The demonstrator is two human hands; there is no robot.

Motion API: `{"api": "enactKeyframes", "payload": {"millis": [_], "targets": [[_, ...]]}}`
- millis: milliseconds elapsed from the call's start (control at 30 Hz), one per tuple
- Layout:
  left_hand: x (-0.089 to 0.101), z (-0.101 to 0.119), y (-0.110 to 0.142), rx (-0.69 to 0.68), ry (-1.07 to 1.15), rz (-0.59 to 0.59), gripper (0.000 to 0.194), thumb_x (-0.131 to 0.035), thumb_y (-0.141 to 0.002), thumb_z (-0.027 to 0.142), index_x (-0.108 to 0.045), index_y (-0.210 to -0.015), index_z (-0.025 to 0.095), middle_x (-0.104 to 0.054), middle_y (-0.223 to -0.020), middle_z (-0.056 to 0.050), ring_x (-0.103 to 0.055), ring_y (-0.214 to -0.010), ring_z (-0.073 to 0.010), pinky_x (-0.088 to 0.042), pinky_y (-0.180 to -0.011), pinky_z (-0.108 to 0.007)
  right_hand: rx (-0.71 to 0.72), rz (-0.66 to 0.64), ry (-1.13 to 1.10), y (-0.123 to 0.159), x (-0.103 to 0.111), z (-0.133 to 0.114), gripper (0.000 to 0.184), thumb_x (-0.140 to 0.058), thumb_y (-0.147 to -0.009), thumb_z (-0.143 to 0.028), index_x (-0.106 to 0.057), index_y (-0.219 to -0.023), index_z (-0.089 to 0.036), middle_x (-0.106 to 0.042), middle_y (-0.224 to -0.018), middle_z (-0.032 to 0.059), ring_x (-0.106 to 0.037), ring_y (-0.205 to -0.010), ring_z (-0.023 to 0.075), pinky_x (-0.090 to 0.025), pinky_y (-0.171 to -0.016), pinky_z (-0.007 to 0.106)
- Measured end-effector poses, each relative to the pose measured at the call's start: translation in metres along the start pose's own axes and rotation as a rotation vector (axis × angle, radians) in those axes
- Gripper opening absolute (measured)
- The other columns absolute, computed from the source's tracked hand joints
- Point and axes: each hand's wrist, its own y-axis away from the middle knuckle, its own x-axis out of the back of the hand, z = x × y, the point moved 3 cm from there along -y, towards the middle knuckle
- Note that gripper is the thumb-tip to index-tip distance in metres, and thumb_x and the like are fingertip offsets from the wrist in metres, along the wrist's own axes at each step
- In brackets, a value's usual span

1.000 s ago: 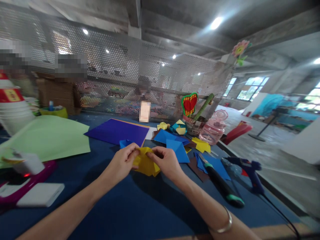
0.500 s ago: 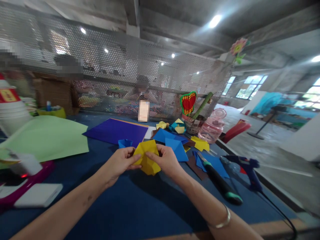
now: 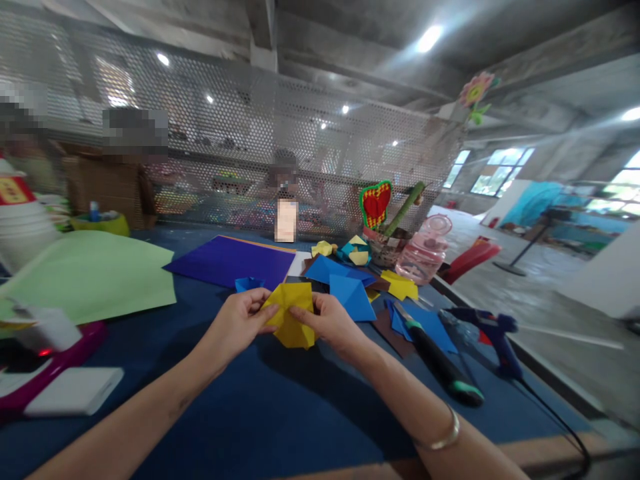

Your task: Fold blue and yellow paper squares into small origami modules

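Yellow paper [image 3: 295, 328]: held up above the blue tabletop [image 3: 240, 413], near the middle of the view, between left hand [image 3: 243, 319] and right hand [image 3: 337, 322]. Compared with a second earlier, opened it from a bunched, shallower shape into a broad, flatter face toward the camera, with only slight change over the last half second. Thereby brought the creases near its centre into view and within reach of both thumbs, apparently for working or checking the folds. With the left hand, pinched the left edge, laying the thumb [image 3: 269, 315] across the front and bending the fingers in behind, parted only by the paper itself. With the right hand, grasped the right side likewise, pressing the thumb close to the centre; could not tell how firmly, with those fingers mostly hidden. Left a small blue folded piece [image 3: 249, 285] just beyond the left hand, blue sheets [image 3: 351, 299] beyond the right, and, farther right, a black-handled cutter [image 3: 435, 357] and a glue gun [image 3: 493, 331] untouched.
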Motion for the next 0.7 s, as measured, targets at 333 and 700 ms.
{"api": "enactKeyframes", "payload": {"millis": [333,700], "targets": [[-0.0006,-0.0036,0.0013,-0.007,-0.041,-0.060,0.035,-0.066,-0.069,0.040,-0.061,-0.095,0.018,-0.071,-0.087,-0.002,-0.069,-0.078,-0.0186,-0.059,-0.066,-0.030,0.088,-0.024,0.121,-0.0024,0.0006,0.0028,0.029,-0.068,-0.074,-0.042,-0.066,-0.090,-0.018,-0.069,-0.077,0.0027,-0.063,-0.077,0.0200,-0.050,-0.061,0.026],[-0.0010,-0.0011,0.0018,0.004,-0.051,-0.091,0.036,-0.065,-0.070,0.043,-0.060,-0.095,0.018,-0.070,-0.095,-0.003,-0.068,-0.085,-0.0196,-0.058,-0.067,-0.030,0.048,-0.017,0.087,-0.0004,-0.0014,0.0009,0.032,-0.069,-0.073,-0.042,-0.065,-0.091,-0.017,-0.068,-0.081,0.0027,-0.064,-0.076,0.0192,-0.050,-0.063,0.026]]}}
